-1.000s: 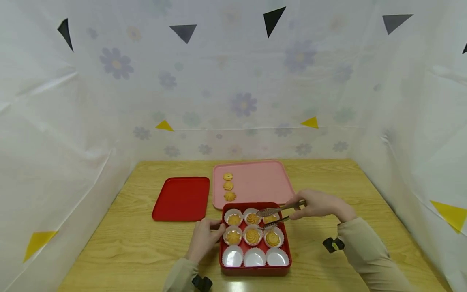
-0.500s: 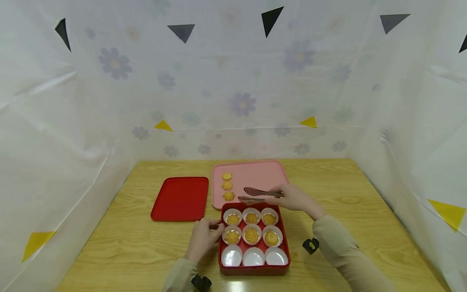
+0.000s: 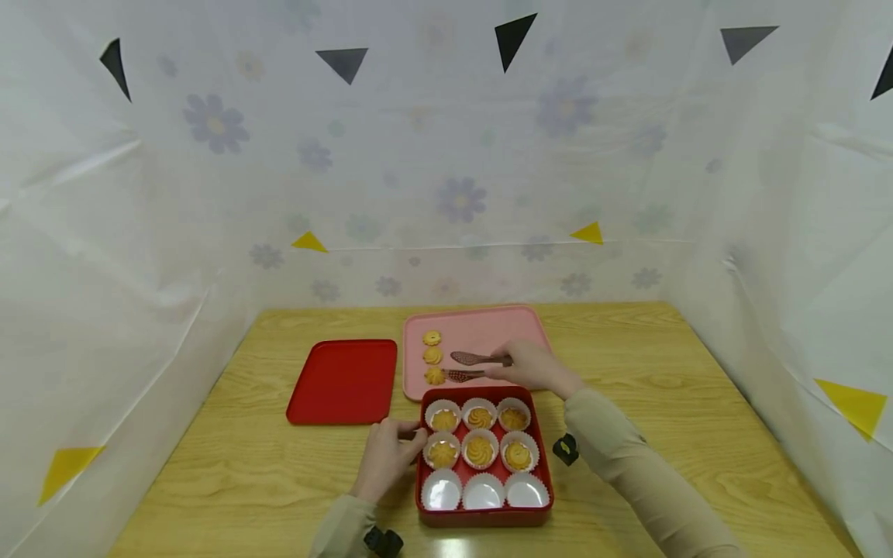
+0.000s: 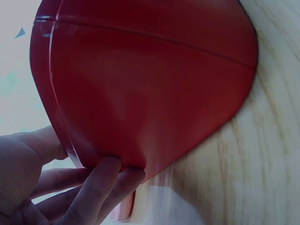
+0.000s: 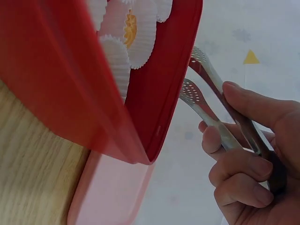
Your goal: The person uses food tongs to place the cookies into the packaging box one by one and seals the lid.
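Observation:
My left hand (image 3: 385, 457) holds the left side of a red box (image 3: 485, 518); in the left wrist view its fingertips (image 4: 110, 166) rest on the outer wall. Inside the box, white paper cups stand in three rows. Cookies (image 3: 480, 449) sit in the back two rows, while the front-row cups (image 3: 484, 491) have none. My right hand (image 3: 533, 364) grips metal tongs (image 5: 234, 115) with perforated ends. Spread apart, the tong ends reach left over the pink tray (image 3: 498, 325), the lower one right beside the nearest cookie (image 3: 434, 376).
Two more cookies, a ring-shaped one (image 3: 432, 338) and a swirled one (image 3: 432, 355), lie in line on the pink tray's left side. A flat red tray (image 3: 342, 381) sits left of it on the wooden table (image 3: 230, 457). White flower-print sheets (image 3: 418, 155) enclose the table.
My right hand has carried the tongs from above the box's back rows leftward and away, over to the pink tray's cookies. The left hand and the box stay in place.

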Action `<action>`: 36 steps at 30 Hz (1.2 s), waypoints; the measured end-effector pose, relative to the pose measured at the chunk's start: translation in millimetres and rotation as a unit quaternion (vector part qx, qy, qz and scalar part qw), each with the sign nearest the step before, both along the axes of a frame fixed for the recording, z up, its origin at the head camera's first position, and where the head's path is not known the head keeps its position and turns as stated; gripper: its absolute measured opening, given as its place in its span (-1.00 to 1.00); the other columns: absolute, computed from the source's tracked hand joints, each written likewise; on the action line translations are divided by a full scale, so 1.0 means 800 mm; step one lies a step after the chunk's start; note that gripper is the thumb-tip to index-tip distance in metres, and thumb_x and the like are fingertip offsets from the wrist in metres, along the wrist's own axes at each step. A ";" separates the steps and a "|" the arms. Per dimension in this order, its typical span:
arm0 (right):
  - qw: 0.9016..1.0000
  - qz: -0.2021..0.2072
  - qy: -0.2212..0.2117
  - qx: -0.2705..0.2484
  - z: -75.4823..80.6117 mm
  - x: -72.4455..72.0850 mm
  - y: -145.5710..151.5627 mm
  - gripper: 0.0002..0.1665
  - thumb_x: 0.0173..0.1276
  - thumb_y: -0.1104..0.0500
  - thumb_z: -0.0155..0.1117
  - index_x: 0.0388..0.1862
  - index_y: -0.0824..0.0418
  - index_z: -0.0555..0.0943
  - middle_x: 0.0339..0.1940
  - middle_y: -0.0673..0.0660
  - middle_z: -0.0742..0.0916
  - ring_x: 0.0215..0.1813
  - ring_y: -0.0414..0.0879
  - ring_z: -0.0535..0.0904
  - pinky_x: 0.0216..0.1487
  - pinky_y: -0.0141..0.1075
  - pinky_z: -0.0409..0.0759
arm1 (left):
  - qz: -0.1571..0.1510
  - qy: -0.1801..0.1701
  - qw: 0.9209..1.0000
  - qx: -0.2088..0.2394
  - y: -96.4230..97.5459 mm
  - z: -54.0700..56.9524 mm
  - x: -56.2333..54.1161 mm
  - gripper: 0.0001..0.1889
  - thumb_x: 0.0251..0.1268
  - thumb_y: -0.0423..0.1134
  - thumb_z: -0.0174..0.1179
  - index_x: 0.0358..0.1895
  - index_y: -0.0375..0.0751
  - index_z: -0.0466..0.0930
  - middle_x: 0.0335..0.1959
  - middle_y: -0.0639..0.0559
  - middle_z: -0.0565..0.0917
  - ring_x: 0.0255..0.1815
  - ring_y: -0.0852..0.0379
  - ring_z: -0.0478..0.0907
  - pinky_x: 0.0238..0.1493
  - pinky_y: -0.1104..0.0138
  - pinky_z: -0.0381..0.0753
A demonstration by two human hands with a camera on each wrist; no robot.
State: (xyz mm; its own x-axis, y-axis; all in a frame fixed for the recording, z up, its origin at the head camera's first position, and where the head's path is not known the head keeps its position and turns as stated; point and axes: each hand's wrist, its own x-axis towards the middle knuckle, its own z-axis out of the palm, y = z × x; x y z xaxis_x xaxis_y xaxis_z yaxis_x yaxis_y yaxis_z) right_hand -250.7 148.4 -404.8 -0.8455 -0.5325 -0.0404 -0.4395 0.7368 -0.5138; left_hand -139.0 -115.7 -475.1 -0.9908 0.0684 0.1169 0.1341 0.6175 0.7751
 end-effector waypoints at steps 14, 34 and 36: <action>0.997 0.009 -0.035 0.069 0.004 -0.021 -0.029 -0.78 0.41 0.03 0.33 -0.23 0.13 0.79 -0.55 0.03 0.67 -0.56 -0.21 0.31 -0.45 -0.34 0.28 | -0.001 -0.011 1.000 0.008 -0.001 0.000 0.000 -0.73 0.24 -0.29 0.25 -0.09 -0.38 0.78 -0.26 -0.20 0.82 -0.22 0.06 0.76 -0.31 0.34 0.70; 0.995 -0.012 -0.045 0.086 -0.004 -0.027 -0.047 -0.69 0.36 0.00 0.38 -0.03 0.14 0.77 -0.22 0.04 0.80 -0.39 -0.16 0.49 -0.31 -0.29 0.44 | -0.001 -0.020 1.000 0.006 0.000 0.001 0.002 -0.72 0.24 -0.29 0.25 -0.08 -0.41 0.77 -0.24 -0.21 0.82 -0.21 0.04 0.76 -0.29 0.30 0.71; 0.995 -0.009 -0.044 0.084 -0.004 -0.027 -0.047 -0.67 0.36 0.00 0.37 -0.01 0.16 0.76 -0.21 0.05 0.80 -0.40 -0.16 0.48 -0.31 -0.29 0.43 | 0.000 -0.019 1.000 0.006 0.000 0.001 0.002 -0.72 0.25 -0.29 0.25 -0.08 -0.41 0.77 -0.25 -0.21 0.82 -0.21 0.05 0.76 -0.30 0.31 0.70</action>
